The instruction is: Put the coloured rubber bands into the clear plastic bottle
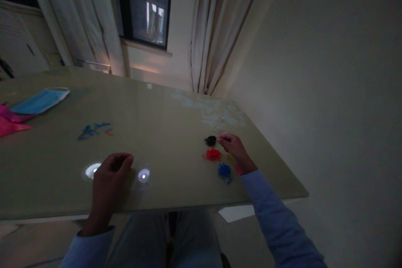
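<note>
On the right part of the glossy table (169, 134), small colored piles sit close together, right hand (234, 148) over them. Black pile (210, 140) at its fingertips, red pile (213, 155) just nearer the person, blue pile (224, 171) nearer still. Pink pile (224, 134) shows behind the fingers; yellow pile (230, 156) and magenta pile (239, 169) partly hidden by hand and wrist. Right thumb and fingers drawn close at the black pile's right edge; cannot tell if pressed together or pinching a piece. Left hand (110, 176) near the front table edge, well apart from the piles, palm inward, fingers curled, thumb by the index finger; cannot tell if tips meet or hold anything. Beyond it, scattered blue strips (91, 130) with 1 orange-red bit (109, 133) at their right end. Far left: blue face mask (40, 101), pink item (14, 122) beside it, cut off by the frame. 2 bright reflections near the left hand. Blue sleeves on both arms. Behind the table: 2 curtains, dark-framed window (144, 6) between. Room dim, piles slightly blurred.
</note>
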Available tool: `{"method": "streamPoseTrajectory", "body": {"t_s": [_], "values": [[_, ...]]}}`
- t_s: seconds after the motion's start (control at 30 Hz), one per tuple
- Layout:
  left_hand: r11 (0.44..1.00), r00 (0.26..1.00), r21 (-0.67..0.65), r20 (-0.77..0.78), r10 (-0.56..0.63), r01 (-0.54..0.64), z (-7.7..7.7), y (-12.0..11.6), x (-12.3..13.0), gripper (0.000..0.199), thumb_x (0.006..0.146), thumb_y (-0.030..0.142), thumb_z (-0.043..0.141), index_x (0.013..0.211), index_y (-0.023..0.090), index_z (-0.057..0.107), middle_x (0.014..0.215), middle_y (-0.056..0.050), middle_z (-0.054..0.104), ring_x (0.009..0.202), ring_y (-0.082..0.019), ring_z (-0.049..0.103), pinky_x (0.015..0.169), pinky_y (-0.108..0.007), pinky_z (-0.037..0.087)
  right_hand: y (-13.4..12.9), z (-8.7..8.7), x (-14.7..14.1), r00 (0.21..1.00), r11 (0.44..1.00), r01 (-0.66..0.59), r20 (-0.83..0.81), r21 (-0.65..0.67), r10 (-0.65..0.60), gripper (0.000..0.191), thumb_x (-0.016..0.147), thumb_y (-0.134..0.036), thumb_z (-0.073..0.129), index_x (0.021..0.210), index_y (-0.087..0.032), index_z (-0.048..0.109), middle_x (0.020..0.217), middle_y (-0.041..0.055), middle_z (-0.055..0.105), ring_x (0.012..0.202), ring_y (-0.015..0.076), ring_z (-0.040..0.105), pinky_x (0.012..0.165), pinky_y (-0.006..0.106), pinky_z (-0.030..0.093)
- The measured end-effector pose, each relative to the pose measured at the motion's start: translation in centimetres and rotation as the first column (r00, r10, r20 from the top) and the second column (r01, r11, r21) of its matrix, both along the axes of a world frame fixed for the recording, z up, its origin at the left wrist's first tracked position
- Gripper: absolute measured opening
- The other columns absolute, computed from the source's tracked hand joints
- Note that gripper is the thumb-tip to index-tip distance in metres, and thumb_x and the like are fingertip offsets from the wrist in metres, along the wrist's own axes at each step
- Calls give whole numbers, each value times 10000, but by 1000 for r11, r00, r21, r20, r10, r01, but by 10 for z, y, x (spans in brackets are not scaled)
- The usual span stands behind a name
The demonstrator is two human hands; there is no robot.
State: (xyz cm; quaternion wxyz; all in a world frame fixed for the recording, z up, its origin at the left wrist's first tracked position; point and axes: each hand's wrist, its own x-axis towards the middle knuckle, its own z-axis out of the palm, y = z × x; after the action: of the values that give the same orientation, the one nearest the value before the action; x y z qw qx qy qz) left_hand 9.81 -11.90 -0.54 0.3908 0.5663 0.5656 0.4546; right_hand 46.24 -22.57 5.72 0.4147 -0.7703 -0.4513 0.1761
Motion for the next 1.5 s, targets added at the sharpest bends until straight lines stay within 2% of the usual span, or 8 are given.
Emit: {"method": "streamPoseTrajectory", "body": {"t_s": [0.17, 0.37, 0.6, 0.8, 1.0, 1.23, 1.37, 1.5], "values": [[999, 998, -33, -62, 14, -16, 7, -1, -1, 270, 666, 489, 677, 799, 254, 688, 754, 0, 694, 738, -245, 650, 690, -367, 503, 23, -11, 26, 968, 992, 63, 248, -105, -35, 86, 717, -229, 662, 705, -163, 715, 688, 32, 678, 681, 168, 602, 661, 270, 414], [1000, 996, -7, -92, 15, -16, 5, 1, -3, 259, 659, 503, 676, 786, 277, 684, 720, 25, 692, 736, -260, 651, 661, -368, 512, 33, -19, 25, 899, 959, 138, 437, -246, -18, 133, 775, -171, 633, 810, -171, 762, 871, 94, 746, 812, 202, 650, 703, 273, 414], [999, 989, -36, -142, -41, 36, 9, -2, -3, 278, 726, 519, 644, 832, 263, 667, 819, -19, 708, 809, -275, 665, 718, -376, 512, 32, -20, 24, 863, 940, 166, 505, -299, 9, 165, 810, -189, 641, 915, -188, 768, 966, 86, 756, 889, 205, 659, 720, 261, 415], [998, 991, -36, -125, -47, 43, 10, -3, -3, 290, 720, 500, 638, 851, 242, 667, 833, -29, 708, 815, -271, 663, 732, -374, 501, 20, -5, 15, 870, 956, 129, 493, -262, 18, 138, 816, -210, 648, 886, -177, 762, 877, 66, 752, 808, 183, 657, 682, 249, 412], [998, 996, -11, -66, -68, 67, 4, 1, -2, 348, 698, 526, 639, 837, 209, 674, 812, -41, 706, 781, -241, 659, 720, -347, 504, 1, 3, -43, 895, 986, -20, 437, -166, 92, 178, 869, -258, 595, 905, -183, 752, 830, 34, 746, 736, 153, 647, 679, 239, 423], [997, 997, 37, 23, -72, 71, 5, -1, 4, 297, 717, 469, 631, 798, 184, 653, 765, -38, 683, 738, -202, 639, 696, -309, 495, -2, -27, -148, 906, 925, -367, 188, -100, 379, 176, 876, -261, 597, 909, -194, 756, 749, 17, 736, 634, 135, 624, 622, 233, 410], [990, 992, 80, 41, -119, 116, 3, 0, 4, 266, 756, 445, 610, 787, 183, 642, 751, -28, 675, 730, -183, 635, 695, -296, 495, 8, -45, -174, 894, 929, -338, 259, -149, 367, 201, 900, -287, 564, 925, -228, 755, 848, 29, 767, 744, 174, 680, 668, 257, 419], [947, 947, 39, -29, -319, 320, -1, 16, -7, 281, 781, 439, 595, 840, 172, 661, 751, -35, 686, 692, -180, 647, 644, -288, 505, 13, -56, -174, 908, 960, -246, 313, -136, 277, 267, 925, -355, 511, 951, -230, 746, 864, 48, 770, 772, 205, 696, 698, 286, 439]]}}
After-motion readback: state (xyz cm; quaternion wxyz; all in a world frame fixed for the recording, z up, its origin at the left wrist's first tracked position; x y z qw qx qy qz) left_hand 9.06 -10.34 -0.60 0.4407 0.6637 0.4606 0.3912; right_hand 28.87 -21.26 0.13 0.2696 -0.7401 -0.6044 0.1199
